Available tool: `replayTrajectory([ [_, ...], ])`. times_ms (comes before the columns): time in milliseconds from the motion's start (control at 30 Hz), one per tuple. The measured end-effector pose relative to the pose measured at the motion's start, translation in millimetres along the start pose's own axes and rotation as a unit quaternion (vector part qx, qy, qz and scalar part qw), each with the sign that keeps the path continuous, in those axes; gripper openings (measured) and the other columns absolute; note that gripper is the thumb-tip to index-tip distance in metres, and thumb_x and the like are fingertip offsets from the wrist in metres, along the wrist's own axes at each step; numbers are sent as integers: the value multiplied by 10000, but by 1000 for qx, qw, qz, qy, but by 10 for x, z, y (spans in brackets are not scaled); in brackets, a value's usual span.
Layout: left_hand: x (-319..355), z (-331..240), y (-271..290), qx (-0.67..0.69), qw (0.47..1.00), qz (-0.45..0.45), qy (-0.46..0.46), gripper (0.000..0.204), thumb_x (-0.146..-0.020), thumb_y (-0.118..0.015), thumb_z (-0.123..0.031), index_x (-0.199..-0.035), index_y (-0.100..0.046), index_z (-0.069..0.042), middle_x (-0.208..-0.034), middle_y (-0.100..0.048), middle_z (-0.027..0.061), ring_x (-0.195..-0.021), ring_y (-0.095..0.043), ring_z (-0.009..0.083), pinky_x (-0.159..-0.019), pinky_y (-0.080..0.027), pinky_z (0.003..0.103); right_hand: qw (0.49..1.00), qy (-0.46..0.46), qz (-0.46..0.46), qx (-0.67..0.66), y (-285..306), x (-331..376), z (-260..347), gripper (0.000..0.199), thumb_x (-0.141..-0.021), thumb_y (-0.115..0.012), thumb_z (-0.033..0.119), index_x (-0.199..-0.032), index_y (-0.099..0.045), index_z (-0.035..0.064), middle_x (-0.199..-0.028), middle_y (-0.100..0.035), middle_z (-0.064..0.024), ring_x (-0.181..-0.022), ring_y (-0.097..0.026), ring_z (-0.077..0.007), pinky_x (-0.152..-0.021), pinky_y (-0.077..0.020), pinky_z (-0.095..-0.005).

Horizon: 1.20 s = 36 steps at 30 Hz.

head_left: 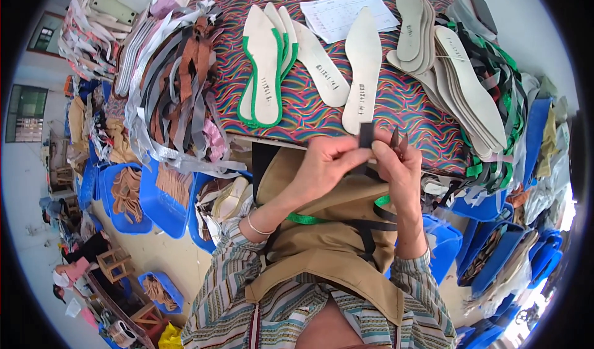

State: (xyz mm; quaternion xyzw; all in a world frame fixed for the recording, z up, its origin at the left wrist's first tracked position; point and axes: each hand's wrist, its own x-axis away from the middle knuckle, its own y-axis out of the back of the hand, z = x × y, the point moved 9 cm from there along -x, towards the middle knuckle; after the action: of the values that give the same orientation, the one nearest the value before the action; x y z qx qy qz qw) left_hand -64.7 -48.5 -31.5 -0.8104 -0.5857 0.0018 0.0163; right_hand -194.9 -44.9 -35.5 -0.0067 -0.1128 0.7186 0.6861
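Head view. Landmark: the table (322,111) with a wavy multicoloured cloth, upper centre.

At the near edge of the table, both hands meet over the person's lap. The left hand (325,163) pinches a short black strap piece (365,134) between thumb and fingertips, holding it upright just below the table edge. The right hand (399,166) is closed around a small pair of scissors (396,140), whose dark tips point up beside the strap piece, very close to it; contact cannot be confirmed. Black straps (377,210) and a green strip (306,219) hang from the hands onto a tan apron (328,250).

On the table: two green-edged insoles (266,71) left of centre, two plain white pointed insoles (346,71) at centre, a sheet of paper (346,15) at the far side, and a stack of white insoles (458,83) at the right end. A heap of brown, grey and white strips (173,83) covers the left end.

Below the table's left side stand blue bins (154,204) holding tan pieces. More blue bins (495,250) sit below its right side.
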Motion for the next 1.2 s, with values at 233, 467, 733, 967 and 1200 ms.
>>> replayTrajectory([
  [233,-624,95,179,-8,997,-61,35,196,-904,-684,-159,-977,-673,23,-739,-609,8,-653,-516,56,-588,-433,239,985,73,-140,-69,539,-184,132,114,-947,-599,93,-931,-675,8,-743,-649,-28,-465,-307,11,-430,-199,-184],
  [467,-1463,54,426,-407,886,-202,-92,626,-741,-798,-265,-1178,-497,68,-899,-642,155,-844,-652,338,-765,-495,435,951,235,-148,-137,967,35,835,153,-985,-560,113,-965,-628,-22,-767,-641,-82,-419,-265,3,-403,-186,-182],
  [733,-1500,160,409,-323,925,-191,-59,580,-708,-785,-218,-1154,-520,43,-954,-664,176,-862,-666,348,-779,-508,422,977,93,-62,-183,720,-315,236,176,-994,-542,111,-1060,-631,-25,-750,-639,-88,-410,-261,-1,-398,-177,-176],
  [967,-1191,167,527,184,972,-145,-16,431,-812,-728,-194,-1163,-556,-12,-946,-660,67,-819,-657,176,-693,-494,269,986,117,-66,-99,614,-310,363,180,-988,-551,105,-1085,-632,-23,-742,-648,-71,-435,-283,10,-404,-175,-173],
  [1200,-384,289,126,296,943,-74,130,335,-923,-649,-280,-1169,-558,-72,-832,-607,19,-617,-554,85,-522,-441,228,984,145,-91,-45,370,-378,472,141,-952,-611,83,-1055,-657,-1,-684,-636,-18,-456,-300,9,-419,-187,-179],
])
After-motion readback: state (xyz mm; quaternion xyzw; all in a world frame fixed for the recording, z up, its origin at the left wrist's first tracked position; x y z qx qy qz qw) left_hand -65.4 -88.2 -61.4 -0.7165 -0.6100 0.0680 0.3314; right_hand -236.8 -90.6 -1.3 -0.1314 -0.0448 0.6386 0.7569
